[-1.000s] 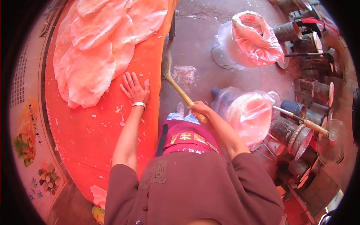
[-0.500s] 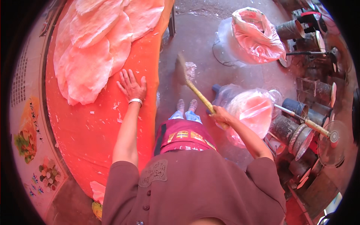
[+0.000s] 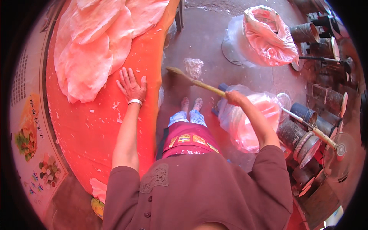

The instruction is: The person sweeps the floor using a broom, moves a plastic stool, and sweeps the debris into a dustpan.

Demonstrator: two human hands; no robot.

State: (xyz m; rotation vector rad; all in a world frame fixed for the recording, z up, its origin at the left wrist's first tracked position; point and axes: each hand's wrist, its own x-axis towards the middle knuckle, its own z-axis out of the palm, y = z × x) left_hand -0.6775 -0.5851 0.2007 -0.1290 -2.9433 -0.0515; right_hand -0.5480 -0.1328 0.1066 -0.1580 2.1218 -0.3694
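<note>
Head view only. Fisheye rim blacks out the corners, and the round table is cut off at the left and top. The person's own torso and apron hide the floor right under them; only the toes show. The metal gear at the right edge is dim and cluttered, so its kinds are hard to tell. The brush end of the broom is blurred (bristles not readable).

Left hand lies flat, palm down, fingers spread, on the orange table top, holding nothing; a bangle sits at the wrist. Its fingertips are just beside the near edge of the pile of thin pale round sheets, possibly touching, cannot tell. White crumbs are scattered over the table around it.

Right hand is clenched around the broom's wooden handle, out over the floor and well apart from the table. The handle slants up-left from the fist, brush end near the table's edge and just beside a crumpled clear wrapper. Right of the fist, touching or just behind the forearm, sits a clear bag of pink stuff; a second such bag stands farther off, upper right.
</note>
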